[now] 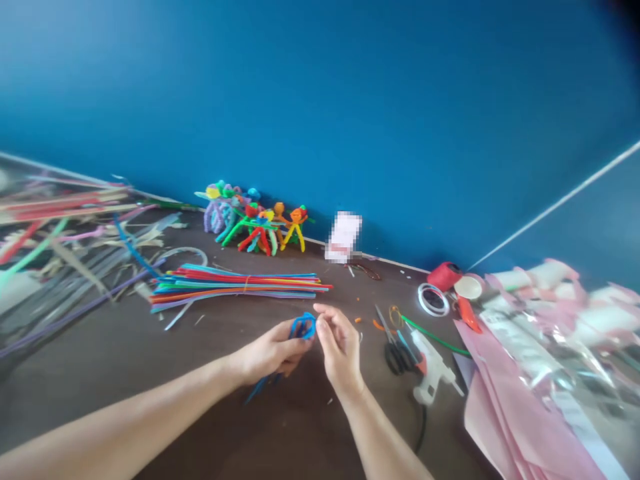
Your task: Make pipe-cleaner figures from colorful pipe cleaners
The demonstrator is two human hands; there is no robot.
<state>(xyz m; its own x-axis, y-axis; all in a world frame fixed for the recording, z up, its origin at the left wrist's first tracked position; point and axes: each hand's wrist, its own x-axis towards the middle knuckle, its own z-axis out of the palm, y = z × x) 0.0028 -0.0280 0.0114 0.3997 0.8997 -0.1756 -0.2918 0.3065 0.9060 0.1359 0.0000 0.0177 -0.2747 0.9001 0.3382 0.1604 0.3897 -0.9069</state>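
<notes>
At 9 o'clock a loose heap of pipe cleaners and strips (60,247) is sprawling over the dark table (150,360), blurred at the frame's edge. Toward 10 o'clock a banded bundle of coloured pipe cleaners (240,283) is lying flat, and at 11 o'clock, against the blue wall (320,100), a row of finished pipe-cleaner figures (257,223) is standing. At the centre the left hand (273,353) is pinching a blue pipe cleaner (303,327), fingers closed on the base of a small loop while the free tail is trailing down toward 7 o'clock beneath the palm. Just beside it the right hand (340,347) is pressing thumb and fingertips together on the loop's right side, touching the wire. The step in hand appears to be shaping or twisting that loop shut; the next move is likely calling for the left hand to hold firm while the right hand turns the end around the stem. At 3 o'clock scissors (397,350) and a white glue gun (433,370) are lying near each other, with a tape ring (433,299) and a red spool (444,275) behind them at 2 o'clock. Farthest right, pink paper sheets (505,393) and clear wrapping are piling up.
</notes>
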